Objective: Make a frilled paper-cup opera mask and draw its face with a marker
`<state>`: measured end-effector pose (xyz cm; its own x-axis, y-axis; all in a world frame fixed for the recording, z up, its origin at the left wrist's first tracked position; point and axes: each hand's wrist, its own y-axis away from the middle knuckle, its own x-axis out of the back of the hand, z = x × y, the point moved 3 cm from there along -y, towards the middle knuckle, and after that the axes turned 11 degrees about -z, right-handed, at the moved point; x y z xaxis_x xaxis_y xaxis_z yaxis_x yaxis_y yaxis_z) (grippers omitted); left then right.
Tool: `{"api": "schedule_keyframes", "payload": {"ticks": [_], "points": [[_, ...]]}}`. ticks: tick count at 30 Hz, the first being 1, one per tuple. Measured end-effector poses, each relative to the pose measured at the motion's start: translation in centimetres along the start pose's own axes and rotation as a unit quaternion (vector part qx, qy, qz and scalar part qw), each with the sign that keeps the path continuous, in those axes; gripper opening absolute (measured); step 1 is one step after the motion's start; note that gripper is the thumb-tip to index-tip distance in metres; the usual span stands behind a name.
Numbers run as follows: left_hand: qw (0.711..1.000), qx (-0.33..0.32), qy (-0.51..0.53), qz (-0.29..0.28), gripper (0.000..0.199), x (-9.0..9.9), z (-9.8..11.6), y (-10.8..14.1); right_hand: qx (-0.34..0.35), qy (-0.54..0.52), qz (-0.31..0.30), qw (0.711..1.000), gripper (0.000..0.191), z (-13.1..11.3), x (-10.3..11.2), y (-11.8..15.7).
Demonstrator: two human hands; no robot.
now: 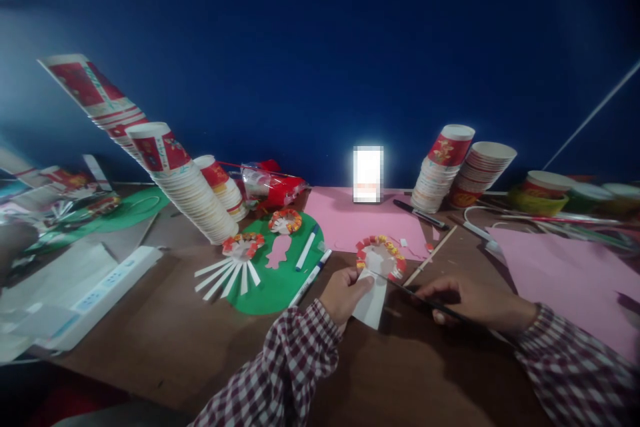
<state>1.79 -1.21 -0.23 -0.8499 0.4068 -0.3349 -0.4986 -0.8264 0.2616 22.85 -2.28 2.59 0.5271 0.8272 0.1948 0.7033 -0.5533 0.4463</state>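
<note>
My left hand (345, 293) pinches a white paper piece (373, 303) that hangs below a ring of red and yellow paper bits (397, 253). My right hand (467, 300) is closed around a long, thin dark tool (430, 302), whose tip reaches the top of the white piece beside my left thumb. The tool looks like scissors or a blade, though blur hides which. Left of my hands, a similar ring (243, 245) with fanned white strips rests partly on a green sheet (255, 293), near a pink paper cutout (279, 252) and a smaller ring (285, 220).
Stacked paper cups (195, 197) lean at the left, and more cups (443, 167) stand at the back right. Two markers (307, 248) lie left of my hands. Pink sheets (565, 280), a white power strip (113, 293) and a bright phone-like screen (369, 173) surround the work area.
</note>
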Motion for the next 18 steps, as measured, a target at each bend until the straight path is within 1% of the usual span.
{"api": "schedule_keyframes", "payload": {"ticks": [5, 10, 13, 18], "points": [[1.0, -0.013, -0.006, -0.01, 0.035, 0.02, -0.11, -0.1, -0.013, -0.035, -0.017, 0.999, 0.043, -0.38, -0.3, 0.0], [1.0, -0.001, -0.015, 0.0, 0.03, 0.03, -0.08, -0.01, -0.01, -0.016, -0.012, 1.0, 0.041, -0.23, -0.24, -0.06], [0.999, 0.01, -0.035, 0.004, 0.029, 0.15, -0.21, -0.02, -0.004, -0.03, -0.023, 0.999, 0.043, -0.05, -0.3, -0.1], [0.999, 0.009, -0.048, 0.007, 0.029, 0.4, -0.51, -0.13, -0.008, -0.051, -0.013, 0.999, 0.039, 0.14, -0.39, -0.26]]}}
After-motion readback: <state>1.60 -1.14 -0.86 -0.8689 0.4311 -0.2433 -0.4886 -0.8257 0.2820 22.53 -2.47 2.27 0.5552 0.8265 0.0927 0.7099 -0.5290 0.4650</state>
